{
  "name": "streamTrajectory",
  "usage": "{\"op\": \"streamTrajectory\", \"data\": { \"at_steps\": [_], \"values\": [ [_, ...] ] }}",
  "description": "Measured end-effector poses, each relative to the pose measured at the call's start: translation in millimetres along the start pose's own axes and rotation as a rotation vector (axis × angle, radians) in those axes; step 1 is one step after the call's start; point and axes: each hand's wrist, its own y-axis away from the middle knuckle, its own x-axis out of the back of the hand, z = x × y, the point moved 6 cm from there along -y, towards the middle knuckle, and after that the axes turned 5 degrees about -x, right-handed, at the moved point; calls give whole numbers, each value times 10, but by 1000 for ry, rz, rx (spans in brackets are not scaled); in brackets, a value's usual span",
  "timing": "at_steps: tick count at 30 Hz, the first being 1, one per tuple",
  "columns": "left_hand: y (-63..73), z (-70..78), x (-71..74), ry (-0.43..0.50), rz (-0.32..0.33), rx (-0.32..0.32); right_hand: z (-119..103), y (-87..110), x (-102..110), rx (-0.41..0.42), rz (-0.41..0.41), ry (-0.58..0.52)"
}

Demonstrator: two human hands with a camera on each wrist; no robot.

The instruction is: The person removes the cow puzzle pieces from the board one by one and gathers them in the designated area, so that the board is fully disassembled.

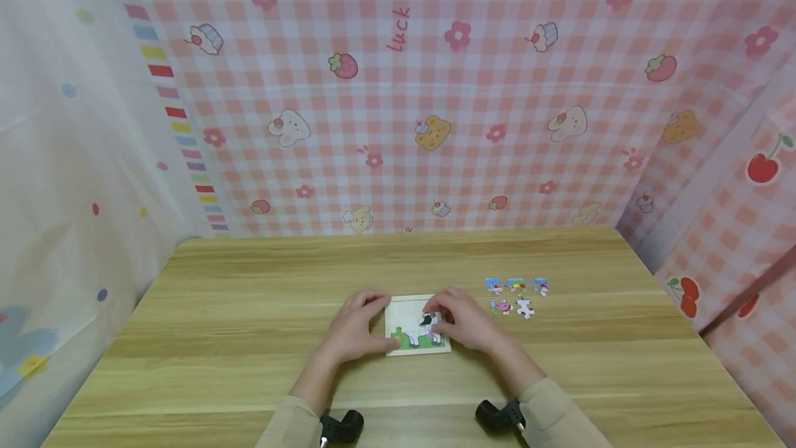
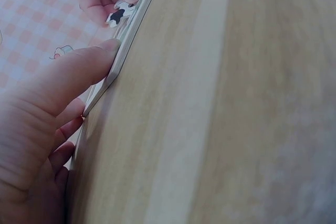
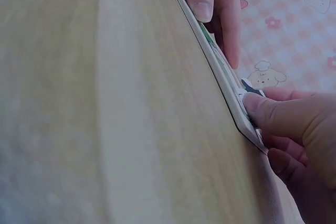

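Observation:
A small wooden jigsaw tray [image 1: 404, 310] lies on the table, its lower part filled with pieces showing green grass and white animal legs. My left hand [image 1: 356, 330] holds the tray's left side, thumb on the near corner and fingers at the far one. In the left wrist view that thumb [image 2: 97, 61] presses on the rim. My right hand [image 1: 466, 320] is over the tray's right side, pinching a black-and-white puzzle piece [image 2: 119, 15] between thumb and fingers. In the right wrist view the piece [image 3: 251, 88] stands tilted above the tray, partly hidden by the thumb.
Several loose puzzle pieces [image 1: 524, 308] lie right of the tray, some blue, one pink and one mostly white. The wood-grain table [image 1: 249, 316] ends at a pink checked curtain [image 1: 385, 178]. Black devices [image 1: 342, 427] sit at both wrists.

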Motion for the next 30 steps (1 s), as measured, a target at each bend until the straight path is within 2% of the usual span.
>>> {"op": "streamTrajectory", "data": {
  "at_steps": [17, 30],
  "values": [
    [-4, -11, -10, -8, -4, 2, -38, 28, 44, 36, 18, -107],
    [3, 4, 3, -3, -1, 1, -77, 59, 62, 72, 60, 1]
  ]
}}
